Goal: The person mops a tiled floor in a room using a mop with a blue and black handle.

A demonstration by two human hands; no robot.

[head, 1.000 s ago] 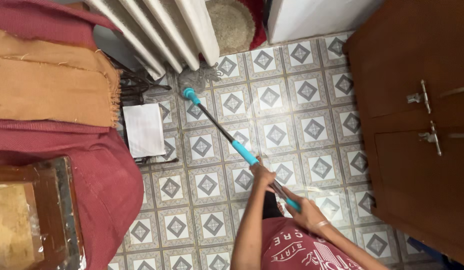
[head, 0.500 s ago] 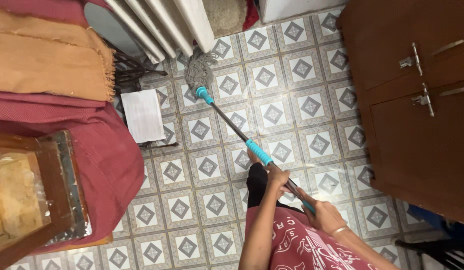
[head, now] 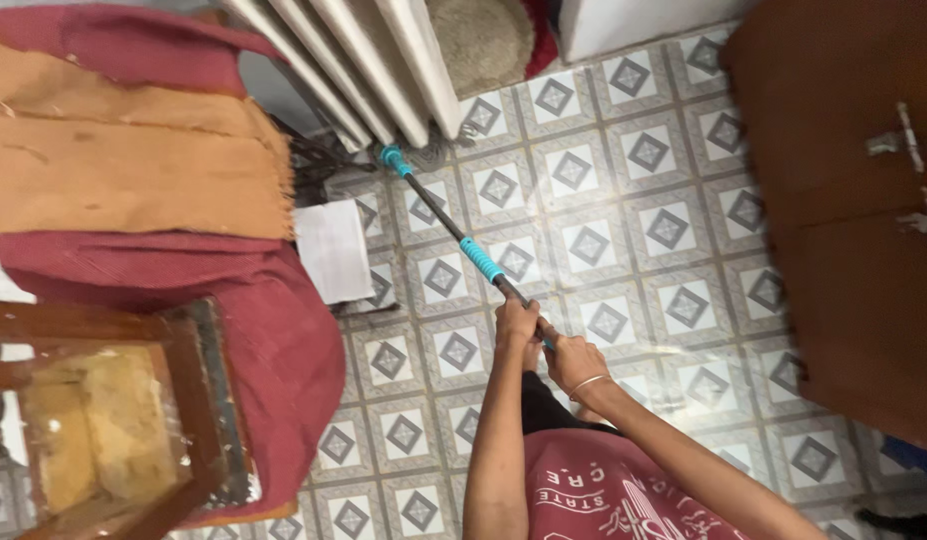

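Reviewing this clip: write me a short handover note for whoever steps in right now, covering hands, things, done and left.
Left hand: closed on the mop handle, ahead of the other.
Right hand: closed on the handle's near end.
Mop head: pushed against the foot of the white radiator, on the patterned tile floor.
Nearby: white box beside the red-draped seat; brown cabinet on the right.
Done: cannot tell which tiles are mopped.
Left: likewise unclear.

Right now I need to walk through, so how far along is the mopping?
Done: the open tiled floor shows a wet sheen. In hand: both hands, left hand and right hand, grip the mop handle, and the mop head is pushed under the white radiator. Left: tiles near the red cloth look unshiny.
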